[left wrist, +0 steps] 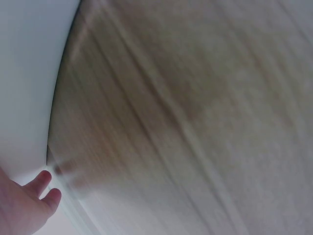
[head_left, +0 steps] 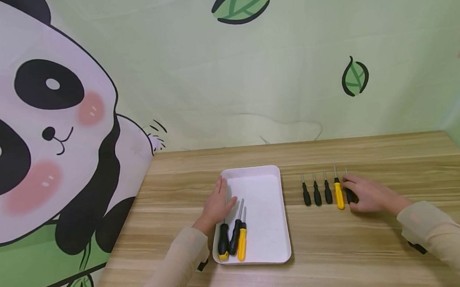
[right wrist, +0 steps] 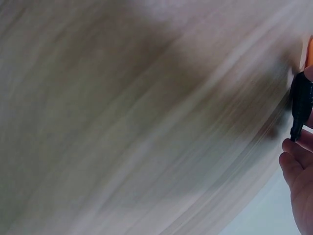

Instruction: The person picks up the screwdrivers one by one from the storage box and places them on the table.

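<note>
My right hand pinches the black handle of a small screwdriver at the right end of a row on the table. In the right wrist view, fingers lie around that black handle. Left of it in the row lie a yellow screwdriver and three small black ones. My left hand rests on the left rim of a white tray, fingers straight. Inside the tray lie a black screwdriver with a yellow end, a black one and a yellow one.
The wooden table runs back to a green wall cloth printed with leaves. A large printed panda fills the left side. The tray's raised rim surrounds its screwdrivers.
</note>
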Demonstrator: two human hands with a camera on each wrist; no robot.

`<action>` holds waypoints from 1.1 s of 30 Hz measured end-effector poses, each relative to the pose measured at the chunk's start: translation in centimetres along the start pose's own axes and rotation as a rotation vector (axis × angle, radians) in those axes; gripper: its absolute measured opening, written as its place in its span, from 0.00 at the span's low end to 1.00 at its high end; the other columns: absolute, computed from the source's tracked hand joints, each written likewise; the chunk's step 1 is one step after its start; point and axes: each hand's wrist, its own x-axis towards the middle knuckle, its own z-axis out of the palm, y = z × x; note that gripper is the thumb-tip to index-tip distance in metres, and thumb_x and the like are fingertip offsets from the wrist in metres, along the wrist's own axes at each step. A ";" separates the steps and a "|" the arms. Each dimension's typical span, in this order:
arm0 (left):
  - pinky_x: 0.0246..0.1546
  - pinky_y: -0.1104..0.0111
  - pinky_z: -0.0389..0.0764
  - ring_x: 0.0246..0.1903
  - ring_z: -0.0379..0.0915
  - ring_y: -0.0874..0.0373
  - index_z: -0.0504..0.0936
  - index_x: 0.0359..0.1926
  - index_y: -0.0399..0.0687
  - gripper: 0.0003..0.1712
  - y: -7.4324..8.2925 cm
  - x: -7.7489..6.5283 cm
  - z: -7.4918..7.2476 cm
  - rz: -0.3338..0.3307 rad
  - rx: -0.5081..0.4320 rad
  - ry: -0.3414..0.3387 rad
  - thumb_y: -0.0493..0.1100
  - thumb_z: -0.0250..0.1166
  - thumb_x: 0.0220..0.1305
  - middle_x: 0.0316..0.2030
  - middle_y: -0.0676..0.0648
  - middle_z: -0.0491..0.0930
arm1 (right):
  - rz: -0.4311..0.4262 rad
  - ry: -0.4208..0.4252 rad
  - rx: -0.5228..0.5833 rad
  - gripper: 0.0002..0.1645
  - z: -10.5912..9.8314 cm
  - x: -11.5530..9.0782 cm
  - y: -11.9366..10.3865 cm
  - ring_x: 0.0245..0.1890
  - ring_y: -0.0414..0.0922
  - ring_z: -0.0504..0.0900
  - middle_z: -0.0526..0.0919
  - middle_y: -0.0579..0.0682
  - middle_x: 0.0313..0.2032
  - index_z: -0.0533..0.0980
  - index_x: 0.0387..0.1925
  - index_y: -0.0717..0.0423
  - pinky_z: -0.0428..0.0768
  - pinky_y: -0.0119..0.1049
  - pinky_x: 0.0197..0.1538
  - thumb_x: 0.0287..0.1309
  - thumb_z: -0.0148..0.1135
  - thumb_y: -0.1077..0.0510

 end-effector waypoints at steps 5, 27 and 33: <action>0.59 0.57 0.62 0.63 0.54 0.47 0.41 0.68 0.42 0.43 0.0 0.0 0.0 -0.004 -0.008 -0.002 0.58 0.49 0.61 0.69 0.44 0.35 | 0.020 -0.014 0.011 0.33 0.1 0.1 0.0 0.52 0.62 0.69 0.67 0.66 0.55 0.71 0.48 0.67 0.70 0.54 0.50 0.38 0.61 0.52; 0.58 0.57 0.63 0.63 0.54 0.47 0.42 0.68 0.42 0.43 0.1 -0.1 -0.1 -0.007 -0.013 0.002 0.58 0.49 0.61 0.69 0.45 0.35 | 0.071 -0.067 0.112 0.33 -0.3 0.1 -0.5 0.55 0.65 0.65 0.63 0.68 0.58 0.69 0.51 0.69 0.66 0.57 0.53 0.40 0.59 0.55; 0.58 0.57 0.63 0.62 0.55 0.47 0.43 0.68 0.41 0.43 0.2 -0.1 -0.2 0.000 -0.018 0.010 0.57 0.50 0.61 0.69 0.44 0.36 | 0.069 -0.042 0.116 0.32 -0.2 0.0 -0.5 0.55 0.64 0.64 0.64 0.68 0.58 0.70 0.50 0.67 0.66 0.57 0.52 0.40 0.59 0.55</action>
